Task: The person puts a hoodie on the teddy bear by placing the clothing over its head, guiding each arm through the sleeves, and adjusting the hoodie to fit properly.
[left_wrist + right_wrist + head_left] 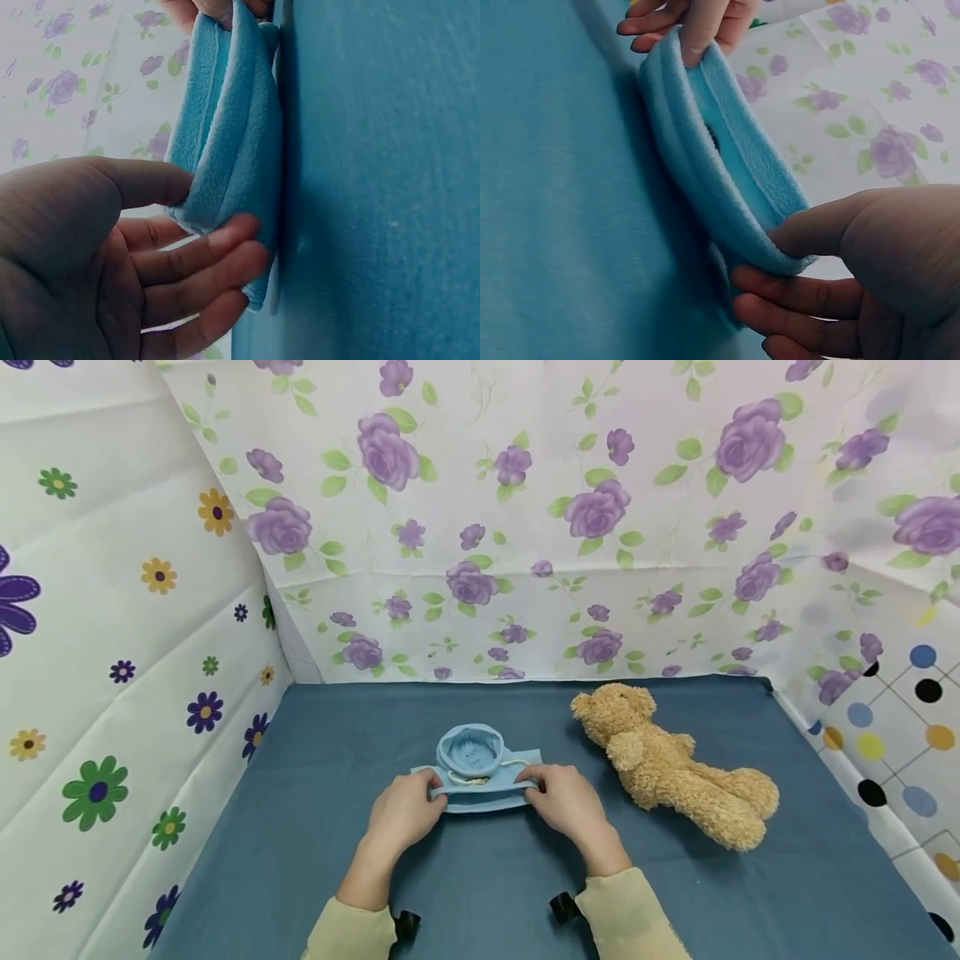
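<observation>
A small light blue fleece hoodie (pixel 489 802), doll-sized, lies on the table in the head view, its round hood (pixel 471 748) toward the far side and a pale drawstring across it. My left hand (pixel 405 810) pinches the near hem at its left end, thumb inside the opening. At the right end of that hem, my right hand (pixel 567 802) pinches the fabric the same way. Both wrist views show the hem (pixel 244 142) stretched between the hands and lifted into a narrow opening. In the right wrist view the inside of the hoodie (pixel 735 176) shows between the two edges.
A tan plush teddy bear (pixel 656 756) lies to the right of the hoodie, head toward the back. The table has a dark blue cloth (pixel 337 735). Flower-printed sheets (pixel 465 527) hang behind and at the left, and a dotted one (pixel 892 760) at the right.
</observation>
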Tool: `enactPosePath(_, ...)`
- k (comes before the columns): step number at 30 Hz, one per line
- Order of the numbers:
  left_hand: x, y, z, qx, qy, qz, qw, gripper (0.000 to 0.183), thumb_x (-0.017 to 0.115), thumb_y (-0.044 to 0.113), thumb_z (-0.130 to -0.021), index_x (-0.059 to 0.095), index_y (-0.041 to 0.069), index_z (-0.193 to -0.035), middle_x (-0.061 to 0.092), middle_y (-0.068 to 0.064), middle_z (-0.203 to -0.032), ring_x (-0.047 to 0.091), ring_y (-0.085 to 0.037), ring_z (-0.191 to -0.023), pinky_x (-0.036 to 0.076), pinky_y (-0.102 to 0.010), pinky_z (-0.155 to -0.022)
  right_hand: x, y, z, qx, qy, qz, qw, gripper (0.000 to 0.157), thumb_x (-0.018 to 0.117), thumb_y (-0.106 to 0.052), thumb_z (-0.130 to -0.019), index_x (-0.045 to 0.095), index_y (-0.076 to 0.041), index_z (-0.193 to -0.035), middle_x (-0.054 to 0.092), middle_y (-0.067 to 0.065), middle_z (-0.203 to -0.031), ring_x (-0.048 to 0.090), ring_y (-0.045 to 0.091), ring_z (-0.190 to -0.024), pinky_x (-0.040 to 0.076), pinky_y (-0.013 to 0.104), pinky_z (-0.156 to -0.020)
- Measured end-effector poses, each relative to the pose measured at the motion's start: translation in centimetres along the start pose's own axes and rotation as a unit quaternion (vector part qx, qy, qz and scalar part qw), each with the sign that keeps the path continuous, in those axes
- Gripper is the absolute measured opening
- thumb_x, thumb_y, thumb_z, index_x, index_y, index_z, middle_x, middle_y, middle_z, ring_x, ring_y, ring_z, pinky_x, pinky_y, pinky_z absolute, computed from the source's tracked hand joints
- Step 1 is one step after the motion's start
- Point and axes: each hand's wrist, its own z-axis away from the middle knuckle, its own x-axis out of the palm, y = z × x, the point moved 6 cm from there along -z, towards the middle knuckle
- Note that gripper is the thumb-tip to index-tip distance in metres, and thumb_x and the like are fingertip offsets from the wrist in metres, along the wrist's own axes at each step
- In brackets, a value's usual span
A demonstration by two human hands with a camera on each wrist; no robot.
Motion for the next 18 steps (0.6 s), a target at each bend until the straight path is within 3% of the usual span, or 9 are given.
enactPosePath(5, -0.4, 1.2, -0.1, 0.037, 0.016, 0.050, 0.9979, 0.008, 0.077, 0.017, -0.099, 0.072, 0.012, -0.103, 0.054, 0.003, -0.064, 0.049, -0.015, -0.050, 0.040, -0.033, -0.050, -1.8, 0.0, -0.4, -0.002, -0.011, -0.015, 1.000, 0.026, 0.066, -0.013, -0.104, 0.080, -0.024, -0.123, 0.051, -0.002, -0.057, 0.036, 0.011, -0.046, 0.029, 0.030, -0.048)
enactPosePath(11, -0.7, 3.3, -0.5, 0.071, 0.058, 0.102, 0.9906, 0.011, 0.077, 0.019, -0.098, 0.074, 0.016, -0.108, 0.060, 0.008, -0.072, 0.053, -0.012, -0.055, 0.044, -0.033, -0.054, -5.4, -1.4, -1.7, -0.066, -0.071, -0.001, 0.995, 0.029, 0.060, -0.011, -0.107, 0.078, -0.018, -0.128, 0.058, -0.001, -0.067, 0.039, 0.012, -0.052, 0.037, 0.032, -0.057)
enactPosePath(16, -1.3, 5.7, -0.7, 0.100, 0.122, 0.147, 0.9765, 0.013, 0.077, 0.016, -0.098, 0.076, 0.017, -0.111, 0.064, 0.009, -0.077, 0.055, -0.009, -0.058, 0.044, -0.032, -0.054, -10.0, -2.5, -3.3, -0.086, -0.082, 0.003, 0.993, 0.026, 0.059, -0.011, -0.109, 0.078, -0.014, -0.127, 0.072, 0.001, -0.100, 0.055, 0.015, -0.071, 0.046, 0.037, -0.071)
enactPosePath(18, -1.6, 6.9, -0.8, 0.115, 0.154, 0.165, 0.9673, 0.014, 0.078, 0.014, -0.098, 0.076, 0.016, -0.111, 0.066, 0.008, -0.079, 0.056, -0.009, -0.060, 0.045, -0.032, -0.055, -11.9, -2.4, -3.9, -0.088, -0.082, 0.001, 0.993, 0.026, 0.058, -0.011, -0.109, 0.078, -0.016, -0.126, 0.072, 0.001, -0.105, 0.054, 0.016, -0.071, 0.046, 0.038, -0.071)
